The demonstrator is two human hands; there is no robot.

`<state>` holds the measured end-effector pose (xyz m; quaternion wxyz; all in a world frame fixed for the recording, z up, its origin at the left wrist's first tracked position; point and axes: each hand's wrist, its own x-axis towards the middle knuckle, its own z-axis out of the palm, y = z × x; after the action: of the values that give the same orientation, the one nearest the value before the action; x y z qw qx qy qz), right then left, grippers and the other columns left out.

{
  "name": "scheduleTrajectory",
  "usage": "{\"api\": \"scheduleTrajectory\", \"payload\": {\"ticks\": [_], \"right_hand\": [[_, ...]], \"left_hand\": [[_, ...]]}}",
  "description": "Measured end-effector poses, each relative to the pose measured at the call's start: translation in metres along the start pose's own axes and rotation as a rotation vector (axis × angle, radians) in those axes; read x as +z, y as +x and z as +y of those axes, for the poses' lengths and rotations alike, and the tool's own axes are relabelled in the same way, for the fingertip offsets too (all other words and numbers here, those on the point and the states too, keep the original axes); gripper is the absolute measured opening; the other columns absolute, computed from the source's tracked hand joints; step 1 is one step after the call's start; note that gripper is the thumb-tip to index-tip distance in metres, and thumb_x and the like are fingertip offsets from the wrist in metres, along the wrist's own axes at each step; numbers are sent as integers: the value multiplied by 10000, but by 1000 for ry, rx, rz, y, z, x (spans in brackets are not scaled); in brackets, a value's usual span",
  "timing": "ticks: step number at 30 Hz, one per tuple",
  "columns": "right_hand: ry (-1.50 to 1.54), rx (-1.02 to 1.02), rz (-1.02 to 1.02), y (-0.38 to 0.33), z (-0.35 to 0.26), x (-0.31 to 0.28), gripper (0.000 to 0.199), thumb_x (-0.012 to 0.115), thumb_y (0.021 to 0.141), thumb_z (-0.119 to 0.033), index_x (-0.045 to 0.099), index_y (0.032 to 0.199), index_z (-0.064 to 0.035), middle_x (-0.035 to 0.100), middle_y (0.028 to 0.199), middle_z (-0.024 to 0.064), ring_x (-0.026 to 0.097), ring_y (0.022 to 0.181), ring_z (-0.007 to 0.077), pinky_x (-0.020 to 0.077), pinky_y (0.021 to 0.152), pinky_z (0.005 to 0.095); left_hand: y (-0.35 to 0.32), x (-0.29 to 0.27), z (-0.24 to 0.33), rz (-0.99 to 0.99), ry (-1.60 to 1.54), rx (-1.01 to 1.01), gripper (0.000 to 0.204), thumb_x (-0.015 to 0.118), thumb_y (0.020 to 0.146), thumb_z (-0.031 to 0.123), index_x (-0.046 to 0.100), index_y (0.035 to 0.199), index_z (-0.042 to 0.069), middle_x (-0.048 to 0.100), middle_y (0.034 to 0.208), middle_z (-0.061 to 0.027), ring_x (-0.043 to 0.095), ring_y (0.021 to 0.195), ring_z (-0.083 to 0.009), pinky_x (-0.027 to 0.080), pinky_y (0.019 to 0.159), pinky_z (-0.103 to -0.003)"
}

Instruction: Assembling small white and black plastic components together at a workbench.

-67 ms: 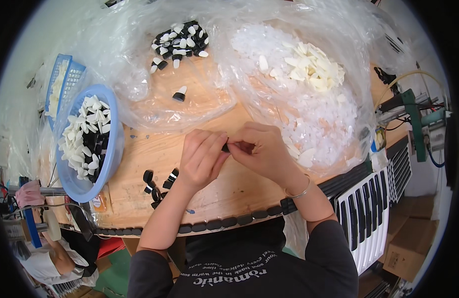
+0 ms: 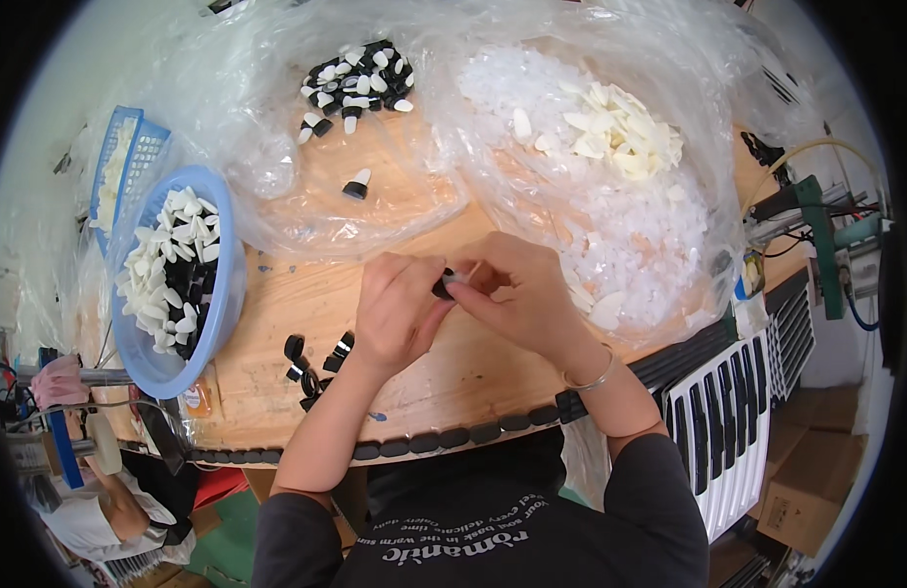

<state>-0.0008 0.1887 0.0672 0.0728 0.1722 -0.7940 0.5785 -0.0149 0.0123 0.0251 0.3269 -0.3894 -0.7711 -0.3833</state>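
Note:
Over the middle of the wooden table, my left hand is closed around a small black cap, most of it hidden by the fingers. My right hand meets it from the other side, thumb and fingertips pinched at the cap's edge. A bit of something pale shows between these fingertips, too small to make out. Beyond my hands lies one black cap with a white oval tip, on clear plastic. Several loose black caps rest left of my left forearm.
A blue basin of white-tipped black pieces stands at the left, beside a blue basket. A pile of capped pieces lies at the back. Clear plastic sheeting bears cream oval pieces and translucent bits. A co-worker's arm shows lower left.
My right hand has lifted and turned slightly, its fingers spreading a little. More of the black cap shows between my hands, with a pale bit beside it.

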Motion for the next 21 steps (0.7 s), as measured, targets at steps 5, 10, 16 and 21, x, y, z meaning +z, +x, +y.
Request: {"api": "scheduleTrajectory", "payload": {"ticks": [5, 10, 16, 21], "right_hand": [[505, 260, -94, -1, 3, -4, 172, 660, 830, 17, 610, 994, 6, 633, 871, 24, 600, 687, 69, 487, 597, 188], [415, 227, -128, -2, 13, 2, 197, 635, 842, 36, 592, 1031, 5, 630, 960, 41, 604, 759, 67, 487, 647, 191], [517, 258, -167, -2, 15, 4, 309, 641, 850, 21, 562, 1149, 12, 636, 970, 51, 618, 855, 87, 504, 713, 208], [560, 279, -130, -4, 16, 9, 300, 629, 861, 19, 571, 1156, 23, 651, 1011, 72, 623, 933, 118, 528, 833, 268]], "left_hand": [[0, 1, -1, 83, -207, -165, 468, 784, 611, -17, 614, 1046, -30, 647, 944, -149, 597, 846, -298, 461, 761, -382], [-1, 2, 1, 111, -246, -159, 467, 788, 618, 0, 616, 1051, -27, 660, 945, -138, 604, 856, -276, 459, 768, -367], [-2, 1, 0, 103, -225, -131, 467, 785, 624, 9, 615, 1058, -27, 664, 961, -131, 607, 866, -278, 452, 786, -382], [0, 1, 0, 84, -187, -91, 461, 787, 620, 13, 620, 1047, -34, 662, 970, -131, 604, 870, -284, 452, 786, -394]]}}
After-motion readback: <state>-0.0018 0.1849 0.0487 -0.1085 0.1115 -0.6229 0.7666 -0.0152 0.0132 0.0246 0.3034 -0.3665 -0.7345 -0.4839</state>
